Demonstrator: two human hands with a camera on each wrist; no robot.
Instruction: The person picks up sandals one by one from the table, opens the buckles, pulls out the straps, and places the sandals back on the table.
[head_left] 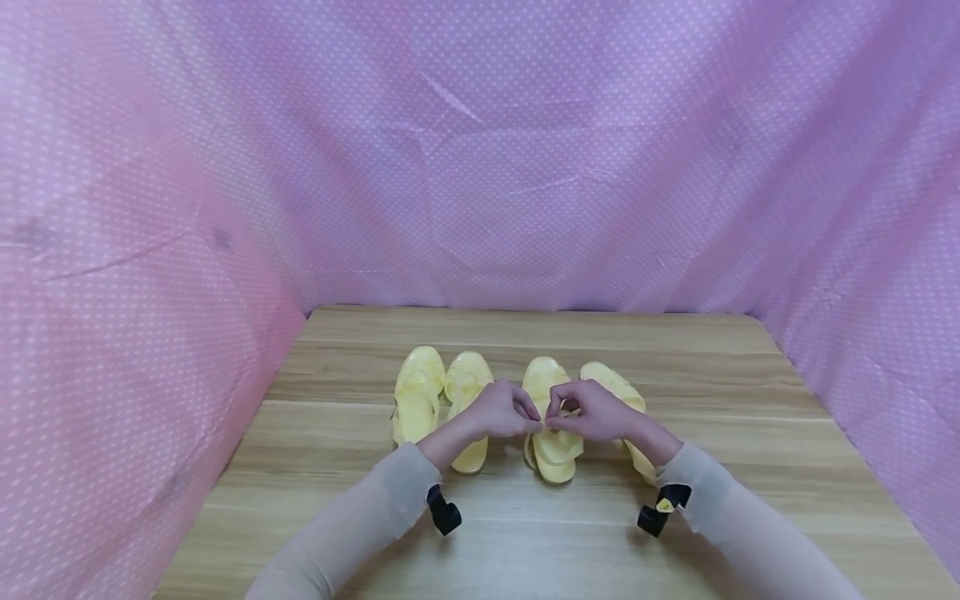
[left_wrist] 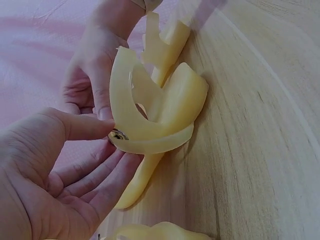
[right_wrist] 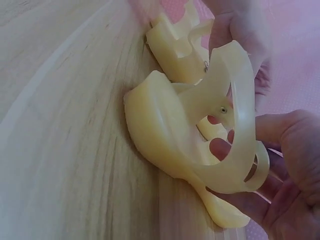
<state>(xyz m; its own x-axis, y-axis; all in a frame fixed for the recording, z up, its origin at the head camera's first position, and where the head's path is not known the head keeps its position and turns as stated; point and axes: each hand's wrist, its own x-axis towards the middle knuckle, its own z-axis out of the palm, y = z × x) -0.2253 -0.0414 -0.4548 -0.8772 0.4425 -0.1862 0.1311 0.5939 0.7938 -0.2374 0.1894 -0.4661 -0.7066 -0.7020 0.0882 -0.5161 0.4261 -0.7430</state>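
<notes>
Head view: four pale yellow soft-plastic sandals stood in a row across the middle of the light wooden worktop (head_left: 675,375), toes toward its far edge, two to the left (head_left: 438,400) and two to the right. Both hands met over the third sandal from the left (head_left: 553,450), probably because its strap fastening sat there. The left hand (head_left: 501,412) pinched the pale yellow ankle strap (left_wrist: 145,142) between thumb and fingers, right at a small metal stud (left_wrist: 118,135). The right hand (head_left: 596,411) had fingers curled round the same strap from the other side, thumb on its outer face. The fourth sandal (head_left: 611,382) lay partly hidden under that hand.
</notes>
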